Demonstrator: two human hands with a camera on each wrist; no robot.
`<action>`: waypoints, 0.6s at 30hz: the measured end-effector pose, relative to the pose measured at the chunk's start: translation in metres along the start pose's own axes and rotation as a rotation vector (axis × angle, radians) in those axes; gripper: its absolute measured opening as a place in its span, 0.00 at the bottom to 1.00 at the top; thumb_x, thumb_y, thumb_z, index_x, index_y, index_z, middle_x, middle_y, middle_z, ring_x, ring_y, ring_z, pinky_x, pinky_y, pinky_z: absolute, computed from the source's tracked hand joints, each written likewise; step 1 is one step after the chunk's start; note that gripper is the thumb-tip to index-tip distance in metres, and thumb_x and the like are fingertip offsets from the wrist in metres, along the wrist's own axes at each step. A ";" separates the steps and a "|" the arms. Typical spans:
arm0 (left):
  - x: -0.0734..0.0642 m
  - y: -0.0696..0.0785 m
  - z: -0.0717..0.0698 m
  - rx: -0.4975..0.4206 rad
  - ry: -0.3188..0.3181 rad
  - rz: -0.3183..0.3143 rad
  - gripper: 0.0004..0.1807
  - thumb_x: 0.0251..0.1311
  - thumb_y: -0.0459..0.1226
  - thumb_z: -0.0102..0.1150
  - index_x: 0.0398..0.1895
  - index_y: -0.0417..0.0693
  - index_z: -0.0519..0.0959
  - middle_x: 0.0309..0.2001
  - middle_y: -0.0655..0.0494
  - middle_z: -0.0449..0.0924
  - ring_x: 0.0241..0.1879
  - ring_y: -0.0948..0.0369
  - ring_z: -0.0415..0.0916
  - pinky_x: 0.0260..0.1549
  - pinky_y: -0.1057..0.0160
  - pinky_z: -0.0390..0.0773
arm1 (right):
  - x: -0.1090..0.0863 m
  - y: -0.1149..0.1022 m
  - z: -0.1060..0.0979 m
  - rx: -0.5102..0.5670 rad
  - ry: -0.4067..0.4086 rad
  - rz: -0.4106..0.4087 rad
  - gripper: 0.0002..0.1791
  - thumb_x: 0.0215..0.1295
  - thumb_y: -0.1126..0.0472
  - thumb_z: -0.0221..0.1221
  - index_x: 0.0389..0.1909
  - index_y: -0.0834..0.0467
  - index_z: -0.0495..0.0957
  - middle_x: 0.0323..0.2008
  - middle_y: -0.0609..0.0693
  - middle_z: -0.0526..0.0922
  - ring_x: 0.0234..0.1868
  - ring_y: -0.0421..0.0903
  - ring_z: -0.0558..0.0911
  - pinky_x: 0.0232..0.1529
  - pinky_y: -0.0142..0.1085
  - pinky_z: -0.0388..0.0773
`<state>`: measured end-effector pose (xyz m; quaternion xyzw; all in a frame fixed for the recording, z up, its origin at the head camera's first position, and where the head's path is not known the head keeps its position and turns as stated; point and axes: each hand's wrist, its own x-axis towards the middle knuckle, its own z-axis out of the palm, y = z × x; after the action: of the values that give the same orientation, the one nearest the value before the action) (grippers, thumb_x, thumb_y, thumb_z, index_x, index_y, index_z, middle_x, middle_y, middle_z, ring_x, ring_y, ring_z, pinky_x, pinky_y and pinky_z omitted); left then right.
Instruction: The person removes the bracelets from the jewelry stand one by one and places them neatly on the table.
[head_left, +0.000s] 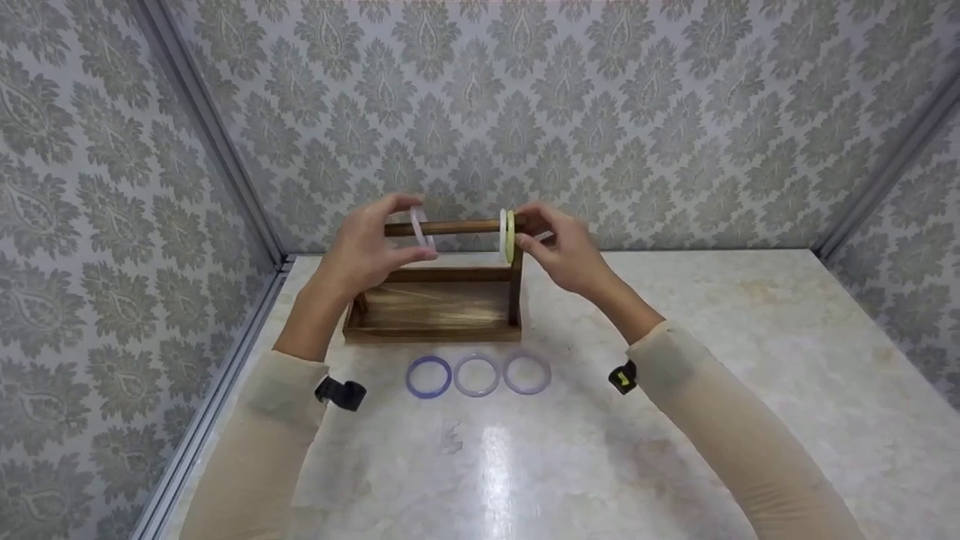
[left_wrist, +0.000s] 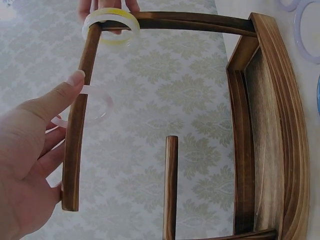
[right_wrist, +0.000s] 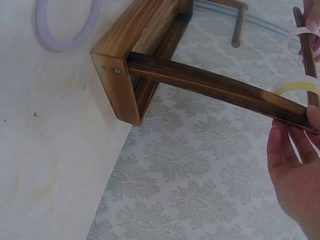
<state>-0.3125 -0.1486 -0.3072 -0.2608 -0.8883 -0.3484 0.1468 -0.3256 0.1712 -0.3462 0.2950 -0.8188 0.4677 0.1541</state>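
Note:
A wooden bangle stand [head_left: 431, 335] has a raised crossbar [head_left: 465, 226] above its shallow tray. At the bar's free left end, my left hand [head_left: 364, 244] pinches a pale pink bangle [head_left: 416, 223] between thumb and fingers; the bangle encircles the bar. At the other end, a white bangle [head_left: 503, 236] and a yellow bangle [head_left: 511, 244] hang side by side around the bar, close to the upright post [right_wrist: 200, 87]. My right hand [head_left: 566, 247] grips the corner where post and bar meet, thumb and fingers on opposite sides, beside the yellow bangle.
On the marble-look table [head_left: 720, 360], a blue bangle [head_left: 409, 379] and two pale lilac bangles [head_left: 456, 379] lie flat in a row before the stand. A second, shorter wooden peg [left_wrist: 171, 185] sticks out lower on the stand. Patterned walls [head_left: 525, 112] rise behind and at the sides.

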 end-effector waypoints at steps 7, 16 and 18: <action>-0.012 -0.012 -0.014 -0.011 0.050 -0.052 0.40 0.57 0.45 0.82 0.72 0.49 0.76 0.70 0.48 0.77 0.72 0.48 0.70 0.72 0.44 0.69 | 0.002 -0.001 0.001 0.026 -0.003 -0.001 0.14 0.78 0.58 0.63 0.59 0.57 0.81 0.48 0.52 0.86 0.49 0.47 0.85 0.48 0.46 0.85; -0.024 -0.026 -0.029 -0.048 0.112 -0.083 0.40 0.57 0.49 0.81 0.72 0.51 0.76 0.71 0.49 0.75 0.75 0.49 0.67 0.73 0.40 0.65 | 0.001 0.000 -0.001 0.014 -0.011 -0.002 0.16 0.79 0.57 0.63 0.61 0.58 0.80 0.48 0.50 0.86 0.49 0.45 0.84 0.48 0.49 0.85; -0.026 -0.028 -0.031 -0.057 0.125 -0.088 0.40 0.57 0.49 0.81 0.72 0.51 0.76 0.72 0.50 0.75 0.75 0.49 0.66 0.73 0.40 0.65 | 0.000 0.001 -0.002 0.013 -0.012 -0.002 0.17 0.79 0.57 0.63 0.61 0.59 0.80 0.48 0.51 0.86 0.49 0.45 0.84 0.48 0.50 0.85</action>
<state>-0.3043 -0.1970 -0.3119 -0.2034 -0.8777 -0.3952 0.1789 -0.3263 0.1727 -0.3457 0.2996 -0.8164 0.4711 0.1476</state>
